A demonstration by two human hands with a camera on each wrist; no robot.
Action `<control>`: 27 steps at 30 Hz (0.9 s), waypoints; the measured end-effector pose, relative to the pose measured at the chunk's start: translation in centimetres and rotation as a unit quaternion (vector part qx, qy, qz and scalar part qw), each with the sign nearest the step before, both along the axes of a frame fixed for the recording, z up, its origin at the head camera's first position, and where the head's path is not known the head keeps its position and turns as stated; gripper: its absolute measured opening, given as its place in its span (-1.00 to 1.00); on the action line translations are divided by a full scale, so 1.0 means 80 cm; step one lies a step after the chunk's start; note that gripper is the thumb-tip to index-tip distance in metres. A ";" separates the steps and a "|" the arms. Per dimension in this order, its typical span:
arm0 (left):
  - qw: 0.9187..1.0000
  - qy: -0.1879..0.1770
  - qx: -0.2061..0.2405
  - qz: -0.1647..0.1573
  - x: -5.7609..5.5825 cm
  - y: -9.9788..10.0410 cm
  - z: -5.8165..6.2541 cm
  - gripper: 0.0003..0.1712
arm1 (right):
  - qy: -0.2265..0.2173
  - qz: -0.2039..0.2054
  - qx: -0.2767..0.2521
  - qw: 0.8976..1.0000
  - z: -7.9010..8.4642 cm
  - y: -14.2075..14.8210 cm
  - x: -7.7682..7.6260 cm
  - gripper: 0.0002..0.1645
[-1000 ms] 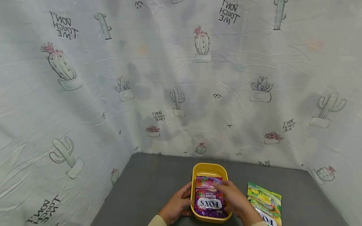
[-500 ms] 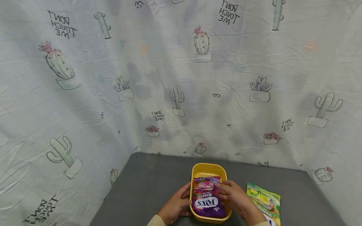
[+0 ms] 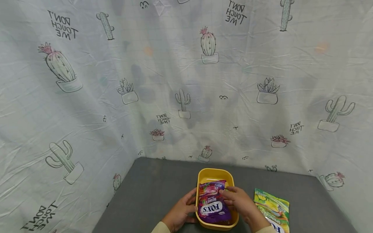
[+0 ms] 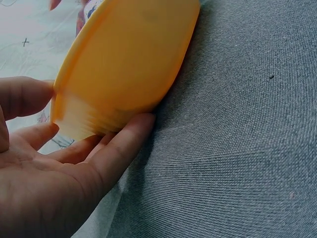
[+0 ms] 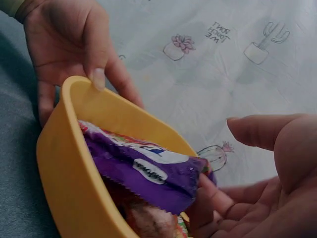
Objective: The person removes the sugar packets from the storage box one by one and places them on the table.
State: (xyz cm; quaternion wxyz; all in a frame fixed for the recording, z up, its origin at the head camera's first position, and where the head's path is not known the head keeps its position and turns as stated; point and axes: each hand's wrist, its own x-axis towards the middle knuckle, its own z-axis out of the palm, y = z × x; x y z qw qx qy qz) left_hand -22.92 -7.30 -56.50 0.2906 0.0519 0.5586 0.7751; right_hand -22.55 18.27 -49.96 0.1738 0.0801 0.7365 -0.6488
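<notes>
A yellow plastic tub (image 3: 204, 173) stands on the grey cloth surface. My left hand (image 3: 183, 208) grips its left wall, thumb (image 5: 99, 77) over the rim and fingers along the outside (image 4: 131, 139). Inside lies a purple-and-red Fox's Berries candy bag (image 3: 212, 202), sitting aslant with its edge raised over other packets (image 5: 151, 218) beneath it, which are partly hidden. My right hand (image 3: 240, 204) reaches over the tub's right rim. Its fingers touch the bag's edge (image 5: 198, 208), while the thumb (image 5: 262, 130) stands apart from the bag.
A green-and-yellow Fox's candy bag (image 3: 272, 207) lies flat on the grey surface (image 3: 163, 184), right of the tub. White sheeting (image 3: 186, 139) with cactus drawings hangs behind and along both sides.
The purple candy bag has shifted left in the tub and turned aslant, away from the right wall. My right hand's fingers have moved at its edge; the left hand keeps its hold.
</notes>
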 end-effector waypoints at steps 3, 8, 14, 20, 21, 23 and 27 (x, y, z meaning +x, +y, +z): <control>1.000 -0.001 -0.003 0.003 0.000 0.001 -0.001 -0.13 | 0.010 -0.005 0.009 1.000 -0.004 -0.002 -0.001 -0.01; 1.000 0.002 -0.004 0.001 -0.001 0.001 -0.002 -0.14 | 0.016 -0.020 0.017 1.000 -0.007 -0.005 0.000 -0.08; 1.000 0.001 -0.011 0.008 0.002 0.001 -0.002 -0.14 | 0.028 -0.018 0.024 0.999 -0.012 -0.012 -0.003 -0.08; 1.000 0.003 -0.004 0.001 0.001 0.001 -0.003 -0.15 | 0.036 -0.011 0.006 0.999 -0.020 -0.017 -0.005 -0.09; 1.000 0.004 -0.002 -0.001 0.001 0.001 -0.003 -0.15 | 0.036 -0.012 0.001 0.999 -0.021 -0.018 -0.004 -0.09; 1.000 0.006 0.004 -0.005 0.001 0.000 -0.004 -0.15 | 0.033 -0.013 -0.014 0.999 -0.023 -0.019 -0.004 -0.10; 1.000 0.005 0.004 -0.009 0.000 0.000 -0.004 -0.15 | 0.030 -0.006 -0.024 0.999 -0.027 -0.019 -0.003 -0.09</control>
